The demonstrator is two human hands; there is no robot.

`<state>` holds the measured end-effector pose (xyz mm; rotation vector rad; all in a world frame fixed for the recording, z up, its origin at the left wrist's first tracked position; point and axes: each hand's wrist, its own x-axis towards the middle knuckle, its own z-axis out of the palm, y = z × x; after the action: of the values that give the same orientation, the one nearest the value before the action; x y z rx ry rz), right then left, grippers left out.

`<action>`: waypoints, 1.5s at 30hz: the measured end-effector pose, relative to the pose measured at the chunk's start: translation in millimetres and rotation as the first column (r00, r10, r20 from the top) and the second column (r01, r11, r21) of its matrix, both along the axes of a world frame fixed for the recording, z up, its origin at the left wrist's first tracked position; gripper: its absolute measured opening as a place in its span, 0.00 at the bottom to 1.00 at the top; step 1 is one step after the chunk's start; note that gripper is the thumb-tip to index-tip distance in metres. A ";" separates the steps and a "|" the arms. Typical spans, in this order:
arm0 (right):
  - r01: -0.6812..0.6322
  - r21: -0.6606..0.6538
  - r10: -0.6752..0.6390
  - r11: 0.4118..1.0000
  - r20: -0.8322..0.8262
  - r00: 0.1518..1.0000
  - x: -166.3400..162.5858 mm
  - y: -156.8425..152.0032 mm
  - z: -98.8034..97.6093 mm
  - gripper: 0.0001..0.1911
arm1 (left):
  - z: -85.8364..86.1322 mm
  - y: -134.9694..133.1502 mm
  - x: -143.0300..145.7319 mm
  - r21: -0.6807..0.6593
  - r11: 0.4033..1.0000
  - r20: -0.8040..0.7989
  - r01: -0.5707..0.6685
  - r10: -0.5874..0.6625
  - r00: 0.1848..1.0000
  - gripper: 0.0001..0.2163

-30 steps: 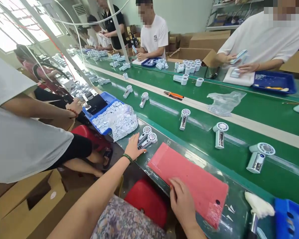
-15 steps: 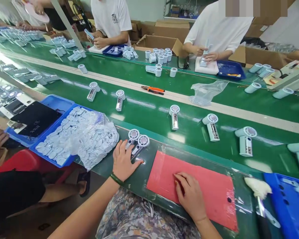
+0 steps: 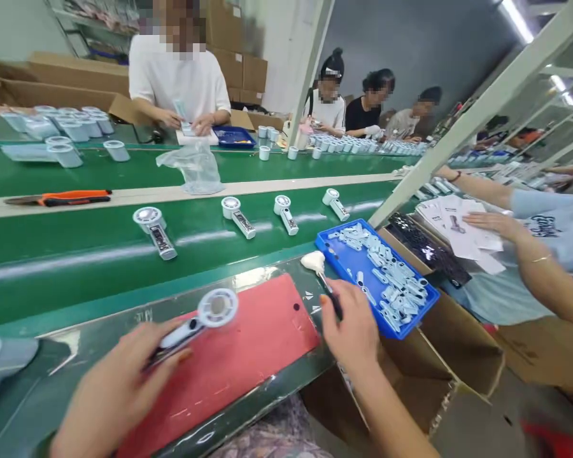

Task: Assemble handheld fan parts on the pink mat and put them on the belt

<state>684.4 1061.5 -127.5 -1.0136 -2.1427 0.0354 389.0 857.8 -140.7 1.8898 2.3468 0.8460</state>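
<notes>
In the head view my left hand point(image 3: 119, 381) is closed around the handle of a small white handheld fan point(image 3: 217, 308), holding it over the left part of a red mat point(image 3: 253, 343). The fan's round head points away to the right. My right hand point(image 3: 356, 327) is at the mat's right end, its fingers around the black handle of a hammer point(image 3: 312, 261) whose head is wrapped in white. Beside that hand is a blue tray point(image 3: 401, 333) of loose pale-blue strip-shaped parts. Another fan point(image 3: 16, 356) lies at the left edge, partly cut off.
Several fans with bared circuit boards lie along the green belt point(image 3: 210, 254). Orange-handled pliers point(image 3: 76, 197) and a clear plastic bag point(image 3: 200, 168) lie on the middle strip. A slanted metal post point(image 3: 410, 178) rises behind the tray. A co-worker's hand point(image 3: 494, 222) rests on papers at right.
The view has swung right. My left hand has brought a fan from the bench edge over the mat. My right hand has moved from the mat onto the hammer handle.
</notes>
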 end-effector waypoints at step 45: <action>-0.364 0.194 0.137 0.911 0.691 0.710 4.9 -84.3 17.5 0.24 | -28.4 42.7 34.6 -0.070 0.985 0.108 0.155 -0.147 0.983 0.11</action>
<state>689.4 977.2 -110.0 -0.5602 -2.8064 -0.6200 423.6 900.5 -169.1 1.9153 2.1147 0.8047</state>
